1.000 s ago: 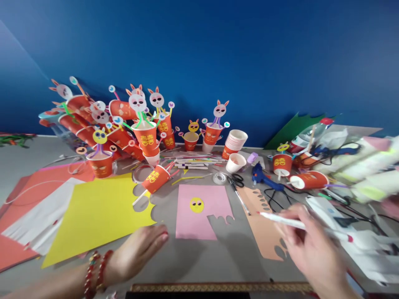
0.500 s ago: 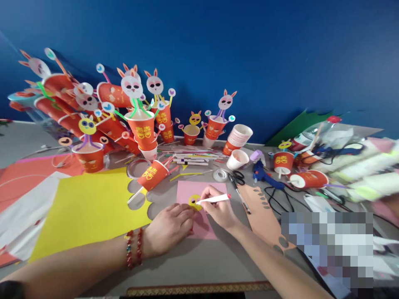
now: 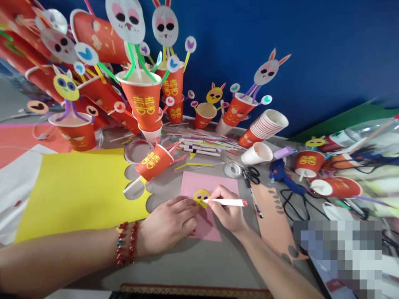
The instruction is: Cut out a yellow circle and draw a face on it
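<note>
A round yellow paper face [image 3: 201,196] with dark eyes lies on a sheet of pink paper [image 3: 207,180] in the head view. The curled fingertips of my left hand [image 3: 173,224] press its lower left edge down. Something small and red peeks out under that hand, too hidden to name. My right hand [image 3: 229,214] is closed in a writing grip around a white marker [image 3: 230,202] with a red end. Its tip touches the yellow face, or is just above it, below the eyes.
Yellow cardstock [image 3: 84,191] with cut-outs covers the left. Red paper cups [image 3: 140,104] with rabbit faces crowd behind it. Straws and markers [image 3: 202,143] lie at the back. On the right are scissors [image 3: 252,174], a pen [image 3: 257,203], peach paper [image 3: 268,220] and a blue glue gun [image 3: 285,178].
The camera view has tilted down and come closer to the cups. The marker's tip has shifted slightly on the yellow face, while my left hand stays pressed on its edge.
</note>
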The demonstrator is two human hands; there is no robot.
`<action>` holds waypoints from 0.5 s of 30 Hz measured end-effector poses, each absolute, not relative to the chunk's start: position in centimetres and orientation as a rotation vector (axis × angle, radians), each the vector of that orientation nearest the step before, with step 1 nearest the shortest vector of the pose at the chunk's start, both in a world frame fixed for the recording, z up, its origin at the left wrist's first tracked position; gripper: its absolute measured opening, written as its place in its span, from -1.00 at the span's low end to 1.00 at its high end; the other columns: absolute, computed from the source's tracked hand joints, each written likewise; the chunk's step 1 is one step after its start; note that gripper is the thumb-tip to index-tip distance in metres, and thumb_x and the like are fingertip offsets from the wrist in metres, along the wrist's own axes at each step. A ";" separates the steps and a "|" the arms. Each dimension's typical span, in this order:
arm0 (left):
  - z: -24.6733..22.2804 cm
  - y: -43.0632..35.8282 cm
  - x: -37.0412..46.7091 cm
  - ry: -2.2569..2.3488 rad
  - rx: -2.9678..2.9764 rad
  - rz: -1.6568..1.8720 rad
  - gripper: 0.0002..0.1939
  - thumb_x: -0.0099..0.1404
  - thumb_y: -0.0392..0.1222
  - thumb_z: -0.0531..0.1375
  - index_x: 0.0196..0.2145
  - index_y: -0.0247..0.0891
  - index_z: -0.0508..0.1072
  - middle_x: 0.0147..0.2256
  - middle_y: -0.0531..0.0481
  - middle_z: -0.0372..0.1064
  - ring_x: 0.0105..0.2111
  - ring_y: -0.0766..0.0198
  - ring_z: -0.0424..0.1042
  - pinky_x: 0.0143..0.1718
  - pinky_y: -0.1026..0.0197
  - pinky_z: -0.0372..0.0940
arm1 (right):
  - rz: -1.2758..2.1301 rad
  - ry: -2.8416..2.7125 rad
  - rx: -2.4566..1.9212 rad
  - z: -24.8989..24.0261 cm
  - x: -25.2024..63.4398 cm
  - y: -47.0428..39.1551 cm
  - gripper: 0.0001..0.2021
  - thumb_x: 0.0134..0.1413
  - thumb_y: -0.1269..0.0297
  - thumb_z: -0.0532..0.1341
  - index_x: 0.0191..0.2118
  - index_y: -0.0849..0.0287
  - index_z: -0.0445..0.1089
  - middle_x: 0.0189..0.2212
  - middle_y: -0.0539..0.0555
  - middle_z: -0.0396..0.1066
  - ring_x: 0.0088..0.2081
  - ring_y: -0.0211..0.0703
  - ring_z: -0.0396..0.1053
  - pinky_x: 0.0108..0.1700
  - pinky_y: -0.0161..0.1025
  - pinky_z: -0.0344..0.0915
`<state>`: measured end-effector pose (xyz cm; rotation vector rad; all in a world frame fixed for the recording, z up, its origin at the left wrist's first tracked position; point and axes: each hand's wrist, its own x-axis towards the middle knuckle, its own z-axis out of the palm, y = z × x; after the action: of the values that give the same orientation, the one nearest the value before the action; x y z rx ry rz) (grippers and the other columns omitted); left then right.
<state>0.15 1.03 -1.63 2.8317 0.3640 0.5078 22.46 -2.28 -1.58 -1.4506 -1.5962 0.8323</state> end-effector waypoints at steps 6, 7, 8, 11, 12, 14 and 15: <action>-1.4 1.1 0.1 0.376 2.818 0.502 -0.89 0.44 -0.28 0.11 -0.19 -0.31 0.44 0.10 -0.20 0.42 0.13 0.05 0.37 0.23 -0.04 0.26 | 0.824 -1.631 -1.461 -1.4 22.3 -2.1 -0.84 0.12 0.41 0.16 -0.46 0.11 0.25 -0.61 -0.11 0.24 -0.60 -0.29 0.13 -0.52 -0.32 0.06; -1.3 1.1 0.1 0.376 2.820 0.499 -0.89 0.45 -0.28 0.11 -0.18 -0.31 0.44 0.10 -0.20 0.41 0.13 0.04 0.37 0.22 -0.04 0.26 | 0.824 -1.632 -1.462 -1.4 22.3 -2.1 -0.84 0.12 0.41 0.16 -0.46 0.10 0.25 -0.62 -0.11 0.24 -0.60 -0.29 0.13 -0.52 -0.32 0.06; -1.3 1.1 0.1 0.375 2.821 0.498 -0.88 0.45 -0.28 0.11 -0.19 -0.31 0.44 0.10 -0.20 0.42 0.13 0.05 0.37 0.22 -0.03 0.26 | 0.824 -1.635 -1.461 -1.4 22.3 -2.1 -0.84 0.12 0.41 0.16 -0.47 0.10 0.24 -0.62 -0.11 0.23 -0.61 -0.29 0.13 -0.52 -0.32 0.06; -1.3 1.1 0.1 0.379 2.827 0.494 -0.87 0.46 -0.28 0.09 -0.19 -0.29 0.44 0.09 -0.16 0.43 0.12 0.07 0.37 0.24 -0.01 0.24 | 0.813 -1.655 -1.459 -1.4 22.3 -2.1 -0.84 0.13 0.40 0.16 -0.46 0.10 0.24 -0.61 -0.11 0.23 -0.59 -0.29 0.15 -0.51 -0.32 0.08; -1.3 1.0 0.1 0.385 2.828 0.491 -0.87 0.46 -0.28 0.08 -0.19 -0.28 0.44 0.09 -0.16 0.43 0.12 0.08 0.37 0.25 -0.01 0.23 | 0.805 -1.663 -1.462 -1.4 22.3 -2.1 -0.84 0.12 0.41 0.16 -0.46 0.10 0.23 -0.60 -0.11 0.23 -0.58 -0.28 0.16 -0.50 -0.32 0.08; -1.3 1.0 0.1 0.384 2.829 0.487 -0.86 0.47 -0.27 0.08 -0.19 -0.29 0.44 0.08 -0.16 0.44 0.12 0.08 0.37 0.26 -0.01 0.23 | 0.789 -1.676 -1.470 -1.4 22.4 -2.2 -0.83 0.12 0.41 0.16 -0.47 0.10 0.23 -0.60 -0.11 0.22 -0.57 -0.28 0.16 -0.49 -0.32 0.08; -1.3 1.0 0.1 0.381 2.828 0.487 -0.85 0.47 -0.27 0.08 -0.19 -0.30 0.44 0.07 -0.17 0.44 0.12 0.08 0.36 0.26 0.00 0.22 | 0.783 -1.678 -1.473 -1.5 22.4 -2.2 -0.83 0.11 0.42 0.16 -0.47 0.10 0.22 -0.61 -0.11 0.21 -0.57 -0.28 0.16 -0.49 -0.32 0.08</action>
<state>0.12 0.98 -1.32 2.8276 0.3810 0.4865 22.38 -2.19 -1.45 -1.4730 -1.6780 0.7827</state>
